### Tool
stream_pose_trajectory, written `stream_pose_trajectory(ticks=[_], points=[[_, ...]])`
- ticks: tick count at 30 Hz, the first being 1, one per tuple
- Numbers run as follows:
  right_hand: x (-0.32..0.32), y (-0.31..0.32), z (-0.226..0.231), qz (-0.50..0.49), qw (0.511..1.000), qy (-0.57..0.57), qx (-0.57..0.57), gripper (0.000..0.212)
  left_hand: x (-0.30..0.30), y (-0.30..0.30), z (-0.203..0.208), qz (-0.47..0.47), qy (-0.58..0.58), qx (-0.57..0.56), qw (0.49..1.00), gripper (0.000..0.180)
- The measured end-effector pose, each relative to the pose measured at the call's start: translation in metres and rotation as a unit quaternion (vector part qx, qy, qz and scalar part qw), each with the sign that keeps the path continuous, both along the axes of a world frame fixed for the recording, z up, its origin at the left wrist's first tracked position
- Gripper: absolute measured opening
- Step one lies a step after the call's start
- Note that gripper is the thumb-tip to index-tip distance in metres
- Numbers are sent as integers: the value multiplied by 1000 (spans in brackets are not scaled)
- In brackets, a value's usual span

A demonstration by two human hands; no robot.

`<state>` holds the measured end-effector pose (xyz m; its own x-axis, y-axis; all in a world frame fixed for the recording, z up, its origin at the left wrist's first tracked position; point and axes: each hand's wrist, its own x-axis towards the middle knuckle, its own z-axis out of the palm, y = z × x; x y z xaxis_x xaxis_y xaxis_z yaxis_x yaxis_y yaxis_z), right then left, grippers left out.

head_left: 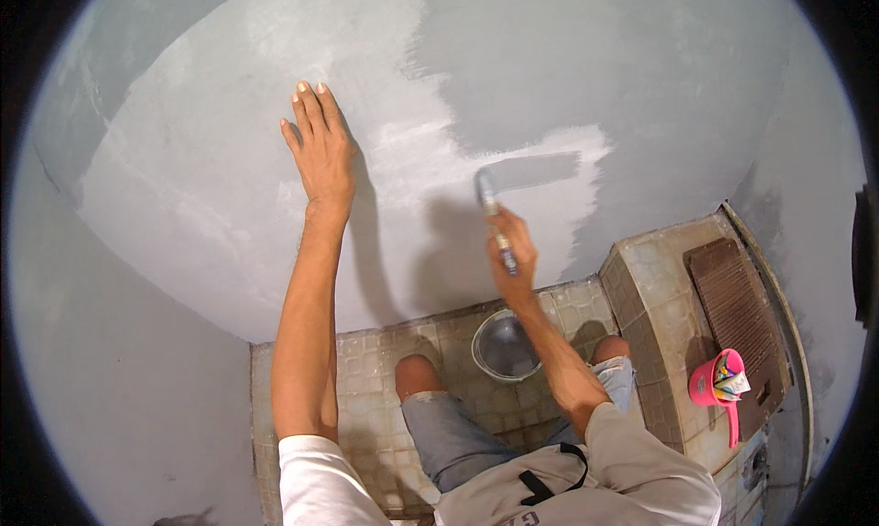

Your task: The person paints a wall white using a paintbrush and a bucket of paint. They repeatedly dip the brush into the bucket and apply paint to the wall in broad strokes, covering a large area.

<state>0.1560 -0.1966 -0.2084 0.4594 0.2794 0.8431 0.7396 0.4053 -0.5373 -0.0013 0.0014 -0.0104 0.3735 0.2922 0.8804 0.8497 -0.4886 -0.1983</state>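
My left hand (322, 151) lies flat against the wall, fingers stretched upward, holding nothing. In my right hand (515, 242) is a paintbrush (485, 193), gripped by its handle, its bristles at the wall and slightly blurred. A fresh grey stroke (540, 169) runs right from the bristles across the pale part of the wall (403, 169). Darker grey paint (586, 59) covers the wall's upper right with a ragged edge. Below my right hand, a round bucket (478, 354) with grey liquid inside stands on the floor, partly hidden by my forearm.
On the right, a tiled ledge (655, 260) carries a brown ribbed panel (737, 292) and a pink long-handled dipper (703, 384) with small packets in it. My bent knees are close to the bucket on the tiled floor (366, 379). A side wall (128, 370) rises at left.
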Motion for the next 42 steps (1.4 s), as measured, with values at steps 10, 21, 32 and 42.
stream_pose_trajectory(ticks=[10,21,32,42], points=[[-3,-1,7,122,990,74,-14,27,-1,-7,5,22,4,-56,998,96],[149,-90,-10,-36,978,197,-56,23,-1,-5,2,27,13,-63,998,102],[151,-87,-7,-151,986,73,-2,23,-4,-5,0,25,20,-41,999,98],[-15,4,30,75,995,44,-51,32,-4,-1,0,35,18,-46,998,106]])
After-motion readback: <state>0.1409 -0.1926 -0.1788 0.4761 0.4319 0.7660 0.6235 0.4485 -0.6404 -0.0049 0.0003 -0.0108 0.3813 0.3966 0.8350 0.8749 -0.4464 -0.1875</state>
